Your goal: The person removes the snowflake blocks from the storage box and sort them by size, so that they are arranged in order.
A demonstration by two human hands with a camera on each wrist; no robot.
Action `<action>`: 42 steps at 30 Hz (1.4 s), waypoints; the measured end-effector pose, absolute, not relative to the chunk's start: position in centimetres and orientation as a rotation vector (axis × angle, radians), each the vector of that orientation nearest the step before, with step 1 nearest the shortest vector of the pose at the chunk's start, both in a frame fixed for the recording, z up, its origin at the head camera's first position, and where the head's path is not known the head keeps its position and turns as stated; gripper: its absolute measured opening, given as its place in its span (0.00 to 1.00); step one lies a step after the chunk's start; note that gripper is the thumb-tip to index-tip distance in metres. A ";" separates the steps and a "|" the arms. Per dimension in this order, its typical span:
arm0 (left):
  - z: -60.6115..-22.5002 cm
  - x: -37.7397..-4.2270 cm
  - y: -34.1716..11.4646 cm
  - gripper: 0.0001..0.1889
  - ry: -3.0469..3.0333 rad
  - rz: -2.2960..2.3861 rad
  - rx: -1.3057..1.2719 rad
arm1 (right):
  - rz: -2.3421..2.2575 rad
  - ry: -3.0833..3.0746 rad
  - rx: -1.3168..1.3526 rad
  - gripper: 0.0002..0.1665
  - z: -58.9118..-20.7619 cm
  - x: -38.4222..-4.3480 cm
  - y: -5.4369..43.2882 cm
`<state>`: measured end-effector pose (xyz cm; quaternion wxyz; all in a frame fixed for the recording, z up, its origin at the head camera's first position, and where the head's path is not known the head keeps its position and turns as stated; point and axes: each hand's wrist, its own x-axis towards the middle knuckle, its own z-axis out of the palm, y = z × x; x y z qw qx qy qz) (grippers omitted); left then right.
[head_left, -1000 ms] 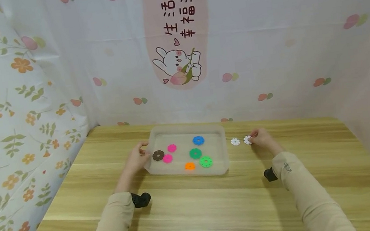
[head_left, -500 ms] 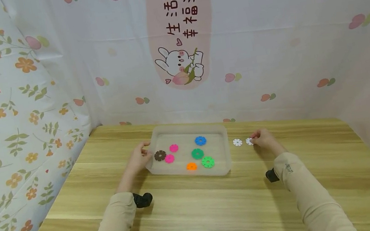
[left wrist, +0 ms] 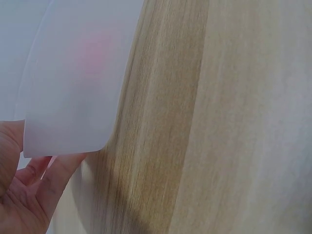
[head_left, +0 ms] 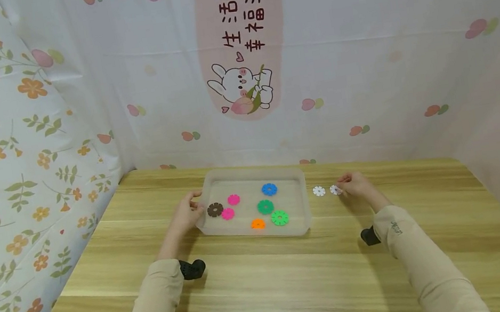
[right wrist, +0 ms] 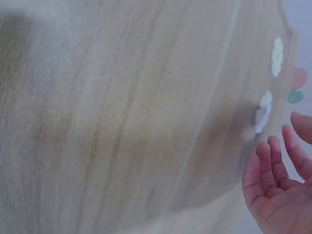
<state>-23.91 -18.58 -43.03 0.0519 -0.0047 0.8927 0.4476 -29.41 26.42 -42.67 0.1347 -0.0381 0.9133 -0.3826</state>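
My left hand (head_left: 187, 215) is at the left end of a frosted plastic tray (head_left: 252, 234). In the left wrist view its thumb lies on one side of the tray's end wall (left wrist: 73, 107) and the fingers (left wrist: 53, 183) on the other, gripping it. On the table right of the tray lie two white notched discs, a nearer one (head_left: 319, 191) and a farther one (head_left: 335, 190). My right hand (head_left: 357, 187) is beside the farther disc, fingertips close to its edge. The right wrist view shows that hand's fingers (right wrist: 265, 168) loosely bent, holding nothing, with the disc (right wrist: 263, 113) just beyond them.
Inside the tray lie a brown disc (head_left: 215, 210), two pink ones, a blue disc (head_left: 269, 189), a dark green disc (head_left: 265, 207), a light green disc (head_left: 280, 218) and an orange disc (head_left: 257, 224). A printed cloth (head_left: 161, 83) hangs behind the wooden table (head_left: 270, 293).
My right hand has let go of the farther white disc and drawn back slightly to the right, so more of the disc shows. The left hand stays on the tray.
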 end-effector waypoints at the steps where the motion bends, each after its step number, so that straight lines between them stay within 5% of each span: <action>1: -43.0 -23.9 -18.6 0.25 2.717 1.364 -0.012 | -1.111 2.638 -0.125 0.22 -42.9 -29.7 26.6; 15: -43.0 -23.8 -18.7 0.24 2.733 1.348 0.024 | -0.926 2.698 -0.256 0.23 -38.1 -28.2 22.5; 42: -42.9 -23.9 -18.7 0.25 2.728 1.338 0.009 | -0.846 2.665 -0.449 0.20 -35.5 -28.4 14.5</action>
